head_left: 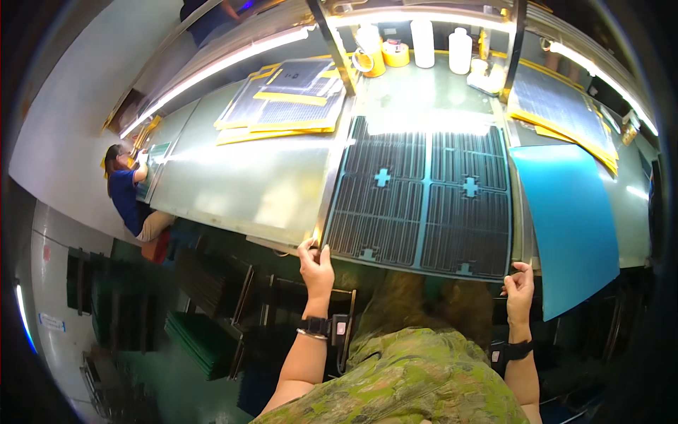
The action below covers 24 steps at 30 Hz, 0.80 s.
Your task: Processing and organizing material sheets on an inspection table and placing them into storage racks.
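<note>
A large dark panel (399, 233) with fine black lines and teal crosses and dividing bands, much like a circuit board panel, lies flat on the lit bench in front of me. My left hand (316, 268) is closed at its near left corner, thumb and fingers pinching the edge. At the near right corner my right hand (519, 285) is also closed, its fingers curled at the edge. Both wrists wear black straps with small boxes. Just right of the panel, a plain blue sheet (568, 226) overhangs the bench's front edge.
Yellow-edged stacks of sheets (289, 95) lie at the back left, with others (558, 106) at the back right. White bottles (460, 51) and tape rolls (395, 53) stand behind the panel. A co-worker (127, 187) sits far left. Green boards (201, 343) are racked below the bench.
</note>
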{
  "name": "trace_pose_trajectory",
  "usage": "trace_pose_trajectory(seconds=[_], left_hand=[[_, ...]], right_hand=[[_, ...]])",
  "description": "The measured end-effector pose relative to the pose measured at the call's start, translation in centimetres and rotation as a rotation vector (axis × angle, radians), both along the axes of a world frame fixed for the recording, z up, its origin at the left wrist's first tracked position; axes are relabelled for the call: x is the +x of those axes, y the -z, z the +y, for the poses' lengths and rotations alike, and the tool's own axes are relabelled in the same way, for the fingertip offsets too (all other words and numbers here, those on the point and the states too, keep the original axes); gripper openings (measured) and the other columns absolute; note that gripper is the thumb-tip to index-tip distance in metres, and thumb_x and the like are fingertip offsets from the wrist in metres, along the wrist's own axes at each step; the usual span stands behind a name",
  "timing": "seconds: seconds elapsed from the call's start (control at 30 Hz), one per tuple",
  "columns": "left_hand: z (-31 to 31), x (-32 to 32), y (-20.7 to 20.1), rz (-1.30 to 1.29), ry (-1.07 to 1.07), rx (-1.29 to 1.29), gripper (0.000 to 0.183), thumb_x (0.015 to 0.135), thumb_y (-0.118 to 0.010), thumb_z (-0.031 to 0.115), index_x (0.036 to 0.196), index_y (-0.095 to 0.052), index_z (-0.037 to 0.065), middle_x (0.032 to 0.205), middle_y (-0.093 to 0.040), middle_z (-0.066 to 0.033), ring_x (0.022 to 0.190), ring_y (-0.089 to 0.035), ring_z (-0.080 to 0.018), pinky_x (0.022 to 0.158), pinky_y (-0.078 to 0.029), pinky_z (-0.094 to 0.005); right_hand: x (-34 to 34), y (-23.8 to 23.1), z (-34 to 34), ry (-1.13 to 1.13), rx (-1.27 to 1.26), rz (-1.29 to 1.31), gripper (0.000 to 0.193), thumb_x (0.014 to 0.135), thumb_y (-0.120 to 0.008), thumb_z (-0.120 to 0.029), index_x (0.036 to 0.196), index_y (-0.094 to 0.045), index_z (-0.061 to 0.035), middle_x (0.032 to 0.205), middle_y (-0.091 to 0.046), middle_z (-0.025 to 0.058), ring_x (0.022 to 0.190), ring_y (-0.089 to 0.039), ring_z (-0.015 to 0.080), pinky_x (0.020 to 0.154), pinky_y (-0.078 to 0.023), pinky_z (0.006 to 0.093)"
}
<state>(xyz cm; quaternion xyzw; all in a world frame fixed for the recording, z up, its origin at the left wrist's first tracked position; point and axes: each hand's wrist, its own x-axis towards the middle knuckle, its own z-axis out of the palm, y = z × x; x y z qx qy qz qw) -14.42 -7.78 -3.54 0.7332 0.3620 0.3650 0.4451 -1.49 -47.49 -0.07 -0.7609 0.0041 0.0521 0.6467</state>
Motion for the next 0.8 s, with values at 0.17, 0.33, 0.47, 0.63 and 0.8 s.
trace_pose_trajectory(seconds=[0.17, 0.33, 0.47, 0.63, 0.8], left_hand=[[0.3, -2.1, -0.8, 0.064, 0.144, -0.053, 0.030, 0.082, -0.061, 0.004, 0.109, -0.049, 0.005, 0.066, -0.052, -0.0032, 0.059, -0.051, -0.0116, 0.055, -0.041, -0.0247], [0.1, -1.5, -6.3, 0.686, 0.271, 0.934, 0.054, 0.077, -0.064, 0.016, 0.129, -0.048, 0.019, 0.137, -0.036, -0.0143, 0.125, -0.031, -0.0401, 0.096, -0.030, -0.0519], [2.4, 0.1, -7.3, 0.765, 0.635, 0.870, 0.042, 0.081, -0.059, 0.018, 0.123, -0.055, 0.020, 0.139, -0.039, -0.0050, 0.134, -0.021, -0.0363, 0.102, -0.022, -0.0601], [5.2, 4.2, -8.1, 0.723, 0.781, 0.811, 0.047, 0.079, -0.063, 0.023, 0.125, -0.052, 0.016, 0.136, -0.043, -0.0039, 0.134, -0.024, -0.0342, 0.102, -0.023, -0.0591], [8.1, 13.8, -6.4, 0.639, 0.806, 0.914, 0.051, 0.081, -0.061, 0.031, 0.125, -0.050, 0.008, 0.136, -0.043, -0.0058, 0.132, -0.027, -0.0326, 0.101, -0.025, -0.0579]], right_hand=[[-0.2, -3.4, -1.9, -0.353, -0.710, -0.371, 0.047, 0.074, -0.062, -0.003, 0.121, -0.055, -0.0095, 0.074, -0.046, 0.0087, 0.068, -0.048, 0.0197, 0.061, -0.042, 0.0323], [4.9, -6.7, -1.4, -0.676, -1.202, -0.810, 0.059, 0.066, -0.072, -0.025, 0.121, -0.055, -0.0134, 0.114, -0.048, 0.0157, 0.113, -0.041, 0.0361, 0.083, -0.038, 0.0477], [14.0, -5.2, 0.7, -0.839, -1.394, -0.692, 0.063, 0.074, -0.063, -0.026, 0.130, -0.044, -0.0077, 0.138, -0.034, 0.0174, 0.131, -0.023, 0.0424, 0.101, -0.027, 0.0564], [25.9, -4.5, 6.6, -0.740, -1.445, -0.405, 0.054, 0.080, -0.050, -0.016, 0.132, -0.039, -0.0043, 0.141, -0.031, 0.0141, 0.133, -0.020, 0.0433, 0.102, -0.026, 0.0565], [30.8, -2.9, 9.8, -0.581, -1.444, -0.364, 0.052, 0.081, -0.046, -0.012, 0.132, -0.039, -0.0029, 0.142, -0.030, 0.0145, 0.132, -0.022, 0.0411, 0.103, -0.027, 0.0549]])
